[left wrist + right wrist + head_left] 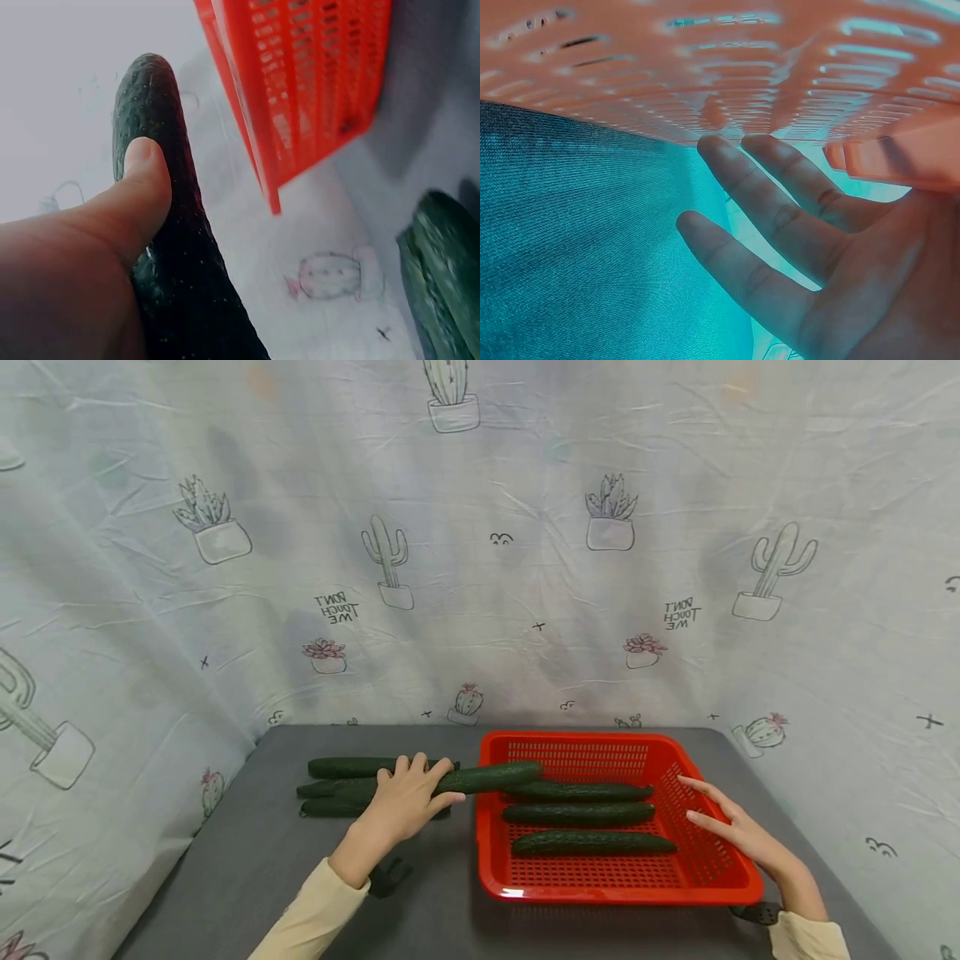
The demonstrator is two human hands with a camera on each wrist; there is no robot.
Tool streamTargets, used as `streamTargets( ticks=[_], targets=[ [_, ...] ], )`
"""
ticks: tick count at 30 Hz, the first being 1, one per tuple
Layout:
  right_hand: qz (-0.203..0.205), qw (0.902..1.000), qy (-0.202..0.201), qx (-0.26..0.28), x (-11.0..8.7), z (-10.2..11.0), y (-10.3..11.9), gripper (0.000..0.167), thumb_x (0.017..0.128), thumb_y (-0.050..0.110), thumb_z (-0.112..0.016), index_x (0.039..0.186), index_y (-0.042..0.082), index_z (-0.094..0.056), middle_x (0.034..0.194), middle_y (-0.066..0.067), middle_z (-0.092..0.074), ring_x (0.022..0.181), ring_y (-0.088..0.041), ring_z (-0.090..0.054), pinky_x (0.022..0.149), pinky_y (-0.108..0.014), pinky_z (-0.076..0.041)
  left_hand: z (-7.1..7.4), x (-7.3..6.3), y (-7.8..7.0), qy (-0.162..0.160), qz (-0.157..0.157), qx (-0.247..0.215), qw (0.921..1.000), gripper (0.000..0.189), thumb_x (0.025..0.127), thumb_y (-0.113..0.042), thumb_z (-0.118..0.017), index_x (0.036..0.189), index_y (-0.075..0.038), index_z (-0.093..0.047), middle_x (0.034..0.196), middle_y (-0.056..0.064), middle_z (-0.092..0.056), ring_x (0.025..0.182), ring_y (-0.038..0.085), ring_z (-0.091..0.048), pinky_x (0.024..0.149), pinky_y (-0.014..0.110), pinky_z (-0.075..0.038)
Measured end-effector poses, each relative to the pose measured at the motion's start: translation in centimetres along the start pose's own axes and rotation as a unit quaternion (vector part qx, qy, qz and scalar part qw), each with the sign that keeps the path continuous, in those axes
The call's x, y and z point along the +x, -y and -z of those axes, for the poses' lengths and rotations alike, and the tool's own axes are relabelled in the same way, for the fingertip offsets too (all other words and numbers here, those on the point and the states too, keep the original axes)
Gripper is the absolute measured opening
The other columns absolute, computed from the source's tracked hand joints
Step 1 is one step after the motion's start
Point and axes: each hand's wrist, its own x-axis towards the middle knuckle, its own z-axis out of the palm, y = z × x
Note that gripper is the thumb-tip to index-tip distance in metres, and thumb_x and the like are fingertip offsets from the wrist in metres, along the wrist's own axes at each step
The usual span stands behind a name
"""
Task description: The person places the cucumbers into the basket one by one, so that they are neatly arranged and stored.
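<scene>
My left hand [405, 797] grips a dark green cucumber [491, 777], with the thumb [146, 176] lying along its side in the left wrist view. The far end of this cucumber reaches over the left rim of a red plastic basket [615, 895]. Inside the basket lie three cucumbers, among them a front one [592, 843] and a middle one [577, 814]. At the basket's right side, my right hand [750, 839] straddles the rim with fingers extended. Three of its fingers [757, 202] show outside the slotted wall in the right wrist view.
Left of the basket, more cucumbers [345, 767] lie on the grey tabletop [247, 860], partly covered by my left hand. A pale cloth with printed cactus drawings [495, 585] hangs behind the table and along both sides.
</scene>
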Motion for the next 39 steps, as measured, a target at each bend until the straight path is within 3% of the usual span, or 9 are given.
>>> streamTargets(
  ticks=[10,16,25,39],
  targets=[
    [-0.013,0.9999,0.001,-0.003,-0.2,0.0,0.1,0.056,0.098,0.024,-0.046,0.147,0.015,-0.022,0.151,-0.022,-0.012,0.131,-0.045,-0.017,0.085,-0.067,-0.033,-0.1,1.7,-3.9,0.009,-0.034,0.035,0.9988,0.051,0.087,-0.062,-0.042,0.12,-0.023,-0.045,0.101,0.011,-0.044,0.085,0.027,-0.036,0.069,0.044,-0.031],
    [-0.008,1.0,0.001,0.0,-0.2,0.0,0.2,0.056,0.098,0.023,-0.046,0.147,0.014,-0.022,0.151,-0.021,-0.012,0.131,-0.045,-0.017,0.085,-0.067,-0.032,-0.4,2.4,-6.4,0.009,-0.05,0.048,0.9976,0.052,0.087,-0.061,-0.045,0.124,-0.025,-0.046,0.108,0.012,-0.046,0.087,0.028,-0.037,0.074,0.048,-0.034],
    [-0.014,0.9998,0.005,0.01,-0.2,0.0,0.2,0.057,0.098,0.024,-0.047,0.147,0.014,-0.02,0.151,-0.021,-0.012,0.13,-0.044,-0.018,0.085,-0.065,-0.034,-0.5,3.1,-10.0,0.036,-0.048,0.063,0.9962,0.059,0.086,-0.065,-0.038,0.135,-0.032,-0.042,0.121,0.01,-0.045,0.105,0.031,-0.039,0.086,0.055,-0.035],
    [-0.015,0.9999,0.002,0.003,-0.2,-0.1,0.1,0.056,0.098,0.024,-0.047,0.147,0.015,-0.022,0.15,-0.021,-0.013,0.131,-0.044,-0.017,0.086,-0.067,-0.032,-1.8,3.5,-14.2,0.062,-0.05,0.081,0.9935,0.054,0.086,-0.066,-0.035,0.131,-0.037,-0.041,0.125,0.008,-0.046,0.112,0.031,-0.042,0.088,0.052,-0.037]
  ],
)
